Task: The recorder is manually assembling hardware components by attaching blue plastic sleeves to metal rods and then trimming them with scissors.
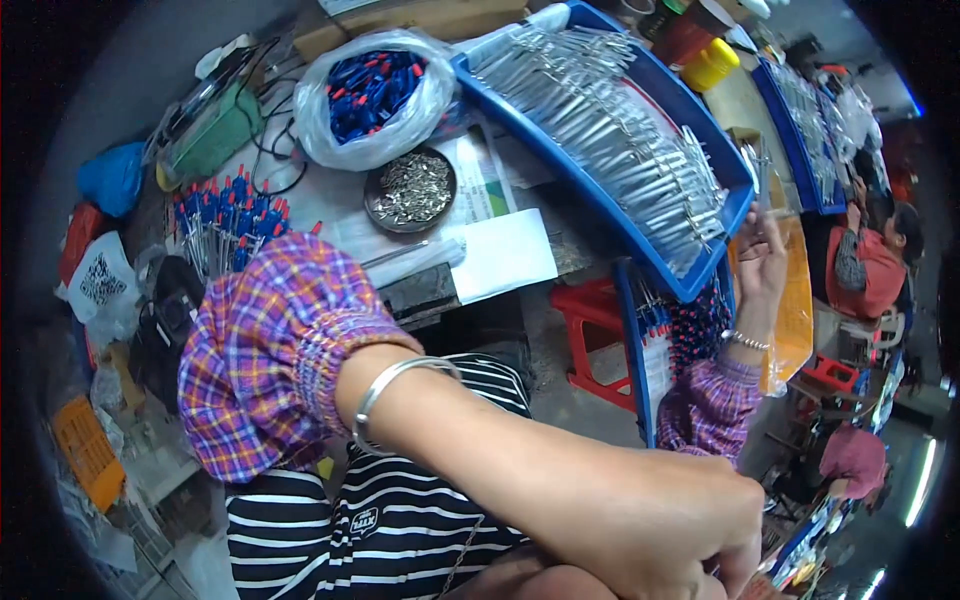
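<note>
By the blue tray, the right hand is resting; below it, the left hand is hanging; I can't tell if fingers are gripping. Inside it, many metal rods are lying, maybe undone; left of it, blue-handled rods are standing, maybe done

Workshop: 1 bowl of metal parts, tray of metal rods, co-workers nearby.

Just left of my right hand sits a tray with rods in it. Farther left lies a sheet of paper, then a bowl of small parts; behind the bowl, a bag holds handles. Left of my right forearm is a second tray, a stool beside it.
</note>
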### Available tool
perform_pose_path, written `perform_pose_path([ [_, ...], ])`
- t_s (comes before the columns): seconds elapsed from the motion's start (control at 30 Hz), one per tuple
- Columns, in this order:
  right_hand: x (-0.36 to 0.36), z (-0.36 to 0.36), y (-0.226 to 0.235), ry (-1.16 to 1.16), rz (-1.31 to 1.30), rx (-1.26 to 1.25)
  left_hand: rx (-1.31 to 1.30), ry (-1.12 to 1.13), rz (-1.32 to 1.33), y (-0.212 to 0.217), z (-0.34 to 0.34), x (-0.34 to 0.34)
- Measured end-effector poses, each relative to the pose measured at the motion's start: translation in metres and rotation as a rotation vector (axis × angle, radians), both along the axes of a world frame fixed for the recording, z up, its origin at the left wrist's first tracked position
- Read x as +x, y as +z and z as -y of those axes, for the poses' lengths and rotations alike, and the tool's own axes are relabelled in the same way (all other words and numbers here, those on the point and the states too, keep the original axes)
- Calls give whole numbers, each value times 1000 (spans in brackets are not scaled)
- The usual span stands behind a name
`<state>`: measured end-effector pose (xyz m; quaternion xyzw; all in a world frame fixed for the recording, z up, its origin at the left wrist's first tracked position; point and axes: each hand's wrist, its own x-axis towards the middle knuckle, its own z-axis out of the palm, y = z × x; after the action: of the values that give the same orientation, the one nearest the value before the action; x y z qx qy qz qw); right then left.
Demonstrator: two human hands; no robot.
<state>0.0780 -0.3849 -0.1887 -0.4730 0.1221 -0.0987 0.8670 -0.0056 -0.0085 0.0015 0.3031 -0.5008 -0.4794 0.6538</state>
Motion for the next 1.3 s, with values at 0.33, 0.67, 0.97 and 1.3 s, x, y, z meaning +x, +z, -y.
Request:
perform_pose_path([
  [0.33, -147, -184, 6, 234, -161, -163, 439, 666, 480, -102, -52, 21],
  [0.67, -173, -267, -33, 501, -223, -322, 634, 871, -83, -189, -77, 11],
  [0.97, -153, -285, -43, 676, -242, -213, 717, 959, -84, -210, -87, 16],
  [1.3, -139, -279, -70, 763, -364, 174, 768, 865, 35, -228, -84, 23],
])
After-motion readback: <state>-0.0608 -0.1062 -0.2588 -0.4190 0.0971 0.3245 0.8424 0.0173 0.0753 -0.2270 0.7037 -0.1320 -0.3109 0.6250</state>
